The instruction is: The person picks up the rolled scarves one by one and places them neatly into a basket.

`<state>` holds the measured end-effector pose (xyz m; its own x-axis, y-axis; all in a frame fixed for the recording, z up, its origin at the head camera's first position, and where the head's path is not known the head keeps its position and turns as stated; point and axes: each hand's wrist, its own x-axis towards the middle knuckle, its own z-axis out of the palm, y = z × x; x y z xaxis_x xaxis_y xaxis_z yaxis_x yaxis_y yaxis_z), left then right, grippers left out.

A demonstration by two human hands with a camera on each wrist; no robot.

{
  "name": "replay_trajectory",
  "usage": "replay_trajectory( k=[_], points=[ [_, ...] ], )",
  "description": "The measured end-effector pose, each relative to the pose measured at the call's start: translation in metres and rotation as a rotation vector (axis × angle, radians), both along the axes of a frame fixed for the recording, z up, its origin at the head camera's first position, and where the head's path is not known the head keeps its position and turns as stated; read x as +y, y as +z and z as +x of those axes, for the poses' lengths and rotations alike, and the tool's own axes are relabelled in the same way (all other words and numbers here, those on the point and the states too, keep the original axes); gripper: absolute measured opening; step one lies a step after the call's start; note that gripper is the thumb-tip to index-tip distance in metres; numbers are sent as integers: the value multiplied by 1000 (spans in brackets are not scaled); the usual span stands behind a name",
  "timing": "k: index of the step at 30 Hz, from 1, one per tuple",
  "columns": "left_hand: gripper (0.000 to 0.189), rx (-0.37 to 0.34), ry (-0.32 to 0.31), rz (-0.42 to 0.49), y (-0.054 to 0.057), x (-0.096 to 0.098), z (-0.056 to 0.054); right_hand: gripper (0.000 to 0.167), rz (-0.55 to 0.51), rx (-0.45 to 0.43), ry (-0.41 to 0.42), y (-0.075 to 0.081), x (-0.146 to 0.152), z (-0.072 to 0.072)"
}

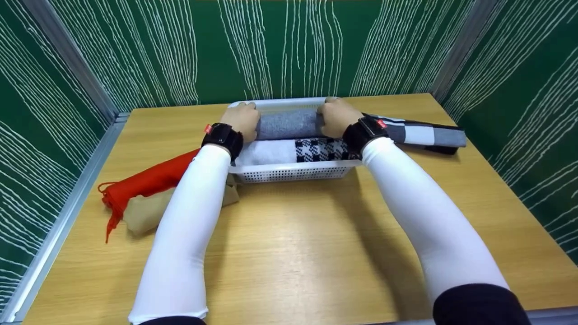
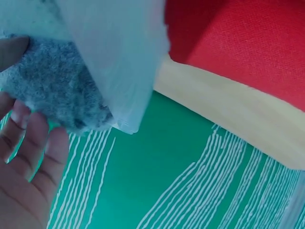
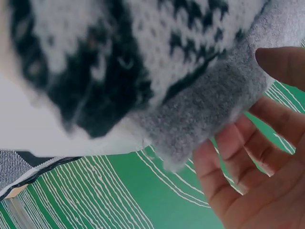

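A white plastic basket (image 1: 293, 168) stands toward the back of the table. Along its far side lies a rolled grey scarf (image 1: 289, 124). My left hand (image 1: 242, 119) holds the roll's left end, with thumb (image 2: 12, 51) and fingers on opposite sides of it. At the right end my right hand (image 1: 337, 117) grips the same roll; the right wrist view shows its fingers (image 3: 228, 143) at the grey cloth's edge. Nearer the front of the basket lies another roll, white (image 1: 271, 152) at left and black-and-white houndstooth (image 1: 323, 150) at right.
Left of the basket, a red fringed scarf (image 1: 153, 176) lies beside a beige cloth roll (image 1: 146, 211), both partly behind my left arm. A black, grey and white checked scarf (image 1: 426, 134) lies at the right. Green walls with white lines (image 1: 289, 49) enclose the table (image 1: 289, 253).
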<state>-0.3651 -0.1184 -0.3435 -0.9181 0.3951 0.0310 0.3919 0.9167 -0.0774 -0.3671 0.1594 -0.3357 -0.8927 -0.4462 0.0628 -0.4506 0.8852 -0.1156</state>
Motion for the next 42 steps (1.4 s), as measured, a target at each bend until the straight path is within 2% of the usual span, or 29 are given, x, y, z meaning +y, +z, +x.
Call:
replay_trajectory(
  k=[9, 16, 20, 25, 30, 35, 39, 42],
  points=[
    [30, -94, 10, 78, 4, 2, 0, 47, -10, -116, -24, 0, -2, -2],
    [23, -201, 27, 80, 8, 6, 7, 52, 120, -230, -73, 1, -8, 2],
    [26, -248, 53, 66, 12, 7, 14, 57, 207, -277, -68, 4, -11, 5],
    [27, -298, 54, 42, 13, 5, 18, 61, 245, -336, -42, 4, -13, 3],
    [18, -265, 17, 79, 14, 2, 18, 61, 204, -334, -58, 3, -11, 2],
    [13, -206, 1, 112, 16, -1, 14, 48, 125, -260, -70, 6, -4, 1],
    [23, -192, 2, 136, 19, -3, 12, 53, 84, -242, -48, 9, 2, 2],
    [35, -200, 6, 176, 24, -3, 16, 59, 62, -246, -46, 12, 8, 5]
  ],
)
